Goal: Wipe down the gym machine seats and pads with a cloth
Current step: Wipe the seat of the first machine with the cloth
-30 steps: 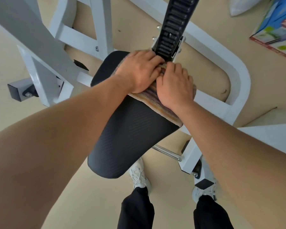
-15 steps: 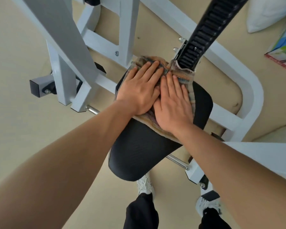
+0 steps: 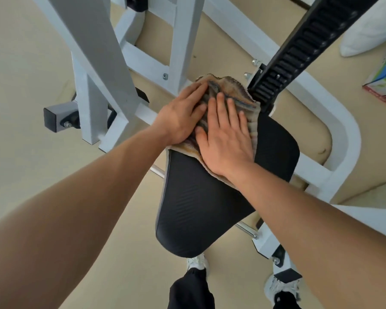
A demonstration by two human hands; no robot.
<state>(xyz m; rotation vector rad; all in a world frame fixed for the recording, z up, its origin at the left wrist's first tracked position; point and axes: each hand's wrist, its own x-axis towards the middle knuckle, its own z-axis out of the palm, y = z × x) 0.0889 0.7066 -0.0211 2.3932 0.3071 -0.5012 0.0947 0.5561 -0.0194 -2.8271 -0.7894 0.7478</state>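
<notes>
cloth (image 3: 230,94): one, bunched on the seat's (image 3: 201,208) far end, beside the black rail (image 3: 299,47)
left hand (image 3: 181,117): flat, fingers together, pressing the cloth (not gripping)
right hand (image 3: 225,139): flat, fingers slightly spread, same press; likely for scrubbing force
counts: two hands, one seat, one cloth
seat near end: bare

black ribbed seat (image 3: 201,210), striped tan cloth (image 3: 236,92), white frame (image 3: 181,41)
</notes>
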